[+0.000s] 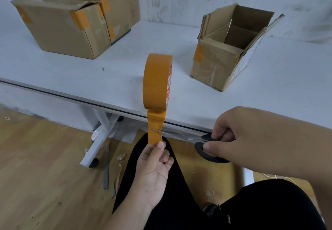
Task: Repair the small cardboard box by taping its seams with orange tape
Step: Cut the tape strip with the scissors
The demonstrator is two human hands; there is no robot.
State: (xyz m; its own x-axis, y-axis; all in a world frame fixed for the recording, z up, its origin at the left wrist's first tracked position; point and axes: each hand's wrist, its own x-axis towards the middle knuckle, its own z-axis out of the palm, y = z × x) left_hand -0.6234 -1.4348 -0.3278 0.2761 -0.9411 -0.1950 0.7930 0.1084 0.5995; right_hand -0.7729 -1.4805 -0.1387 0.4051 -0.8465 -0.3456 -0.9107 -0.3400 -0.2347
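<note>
The orange tape roll (156, 80) stands on edge at the front of the white table (115, 64), with a strip of tape (155, 127) pulled down over the edge. My left hand (156, 165) pinches the strip's lower end between thumb and fingers. My right hand (248, 132) grips black-handled scissors (203, 143); their blades are closed across the strip, which crumples at the cut. The small cardboard box (224, 55) sits open-topped on the table to the right, with orange tape patches on its left corner.
Larger taped cardboard boxes (64, 28) are stacked at the table's back left against the wall. My black-trousered legs (215, 202) are below, over a wooden floor with scraps. The table's white wheeled leg (100, 143) stands at lower left.
</note>
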